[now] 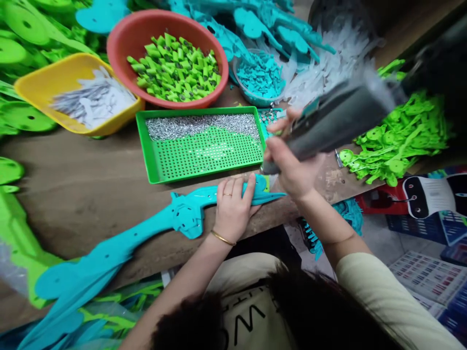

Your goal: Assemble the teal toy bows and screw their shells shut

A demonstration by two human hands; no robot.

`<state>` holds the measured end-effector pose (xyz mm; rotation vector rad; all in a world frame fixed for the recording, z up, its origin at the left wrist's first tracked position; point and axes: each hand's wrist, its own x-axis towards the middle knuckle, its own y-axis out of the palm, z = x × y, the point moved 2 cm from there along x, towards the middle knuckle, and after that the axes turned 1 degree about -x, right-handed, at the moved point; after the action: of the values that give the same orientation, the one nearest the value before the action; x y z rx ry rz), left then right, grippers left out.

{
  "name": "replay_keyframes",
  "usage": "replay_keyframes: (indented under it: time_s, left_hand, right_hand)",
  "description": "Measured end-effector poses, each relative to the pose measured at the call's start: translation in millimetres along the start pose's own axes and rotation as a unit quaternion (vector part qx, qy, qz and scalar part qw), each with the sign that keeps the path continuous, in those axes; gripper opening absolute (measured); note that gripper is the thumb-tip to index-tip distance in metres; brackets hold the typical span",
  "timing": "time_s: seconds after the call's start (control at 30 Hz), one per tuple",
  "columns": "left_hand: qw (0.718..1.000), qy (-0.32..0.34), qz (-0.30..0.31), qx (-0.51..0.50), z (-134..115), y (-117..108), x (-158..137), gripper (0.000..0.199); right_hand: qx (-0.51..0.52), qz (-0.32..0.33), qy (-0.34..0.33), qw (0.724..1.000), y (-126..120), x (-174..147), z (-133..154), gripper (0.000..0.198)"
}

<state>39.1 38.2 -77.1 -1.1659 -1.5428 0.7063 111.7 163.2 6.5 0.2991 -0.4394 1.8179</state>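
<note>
My left hand (pixel 235 206) is closed over the right end of a long turquoise plastic part (pixel 153 223), which lies along the front of the table. Thumb and fingers press on its narrow end, and the thumb is partly hidden. Gripped in my right hand (pixel 297 167) is a thick grey power screwdriver (pixel 335 114), blurred by motion and tilted, its lower end just above the part's right end. Close behind the part stands a green perforated tray (pixel 175 163) holding many small silver screws (pixel 204 125).
At the back stand a red bowl (pixel 118 63) of small green pieces, a yellow bin (pixel 32 80) of white strips and a clear bowl (pixel 268 101) of turquoise bits. Green parts (pixel 404 136) are heaped right, clear plastic pieces (pixel 335 63) behind. More green parts (pixel 25 233) lie left.
</note>
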Motion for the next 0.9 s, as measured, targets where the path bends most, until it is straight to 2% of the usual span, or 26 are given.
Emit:
replay_keyframes:
  time_s: [0.13, 0.27, 0.5, 0.7, 0.8, 0.9]
  left_hand:
    - [1.0, 0.003, 0.009, 0.028, -1, -1, 0, 0.069]
    - [0.999, -0.001, 0.012, 0.038, -4, -3, 1, 0.069]
    - [0.999, -0.015, 0.028, 0.043, -6, -4, 0, 0.071]
    - [0.998, -0.011, 0.013, 0.06, -5, -3, -1, 0.067]
    - [0.998, -0.007, 0.01, 0.057, -3, -2, -1, 0.068]
    - [0.999, -0.002, 0.012, 0.031, -1, 1, -1, 0.065]
  right_hand:
    - [0.087, -0.07, -0.011, 0.994, 42, 35, -21, 0.028]
    - [0.064, -0.047, 0.028, 0.996, 65, 40, -48, 0.02]
    - [0.041, -0.034, 0.051, 0.997, 61, 29, -52, 0.022]
    - [0.095, -0.054, 0.036, 0.993, 66, 31, -44, 0.032]
    - [0.121, -0.059, 0.003, 0.991, 52, 32, -24, 0.034]
    - [0.143, -0.048, -0.024, 0.988, 20, 18, 1, 0.037]
